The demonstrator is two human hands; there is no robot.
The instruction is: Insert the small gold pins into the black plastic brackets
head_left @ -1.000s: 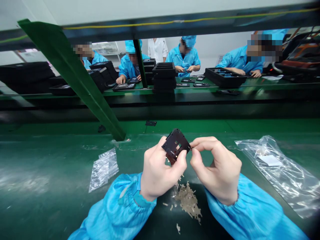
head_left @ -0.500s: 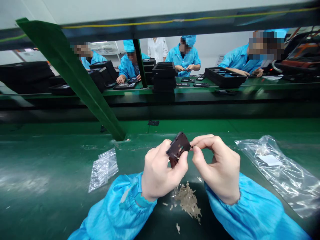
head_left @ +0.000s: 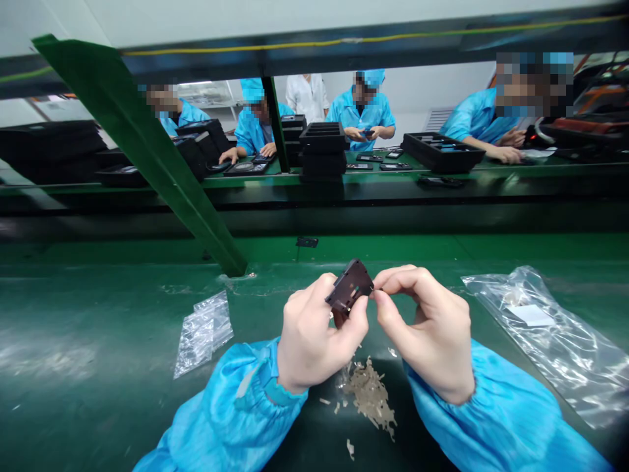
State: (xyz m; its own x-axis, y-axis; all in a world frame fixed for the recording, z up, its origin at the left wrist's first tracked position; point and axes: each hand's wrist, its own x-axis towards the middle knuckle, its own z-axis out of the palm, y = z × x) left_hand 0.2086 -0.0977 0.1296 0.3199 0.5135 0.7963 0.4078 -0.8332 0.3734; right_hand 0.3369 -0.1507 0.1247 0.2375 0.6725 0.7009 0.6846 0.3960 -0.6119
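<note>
My left hand (head_left: 314, 334) is closed on a black plastic housing (head_left: 352, 287), a thin rectangular shell with small slots, held tilted above the bench. Its thumb presses the lower edge. At the housing's right corner, my right hand (head_left: 432, 328) is closed in a pinch, thumb and forefinger tips together. Whatever tiny piece sits between those tips is mostly hidden. Below both hands lies a loose pile of small beige strips (head_left: 371, 393), with a few scattered around it.
Clear plastic bags lie left (head_left: 204, 334) and right (head_left: 555, 341) on the green bench (head_left: 108, 406). A slanted green post (head_left: 147, 151) rises at left. A small black part (head_left: 307, 242) lies beyond my hands. Co-workers sit across, behind black trays (head_left: 322, 144).
My right fingertips have moved slightly left, against the housing's corner. The small black part beyond has shifted a little right. Across the line, the right co-worker's hands have moved.
</note>
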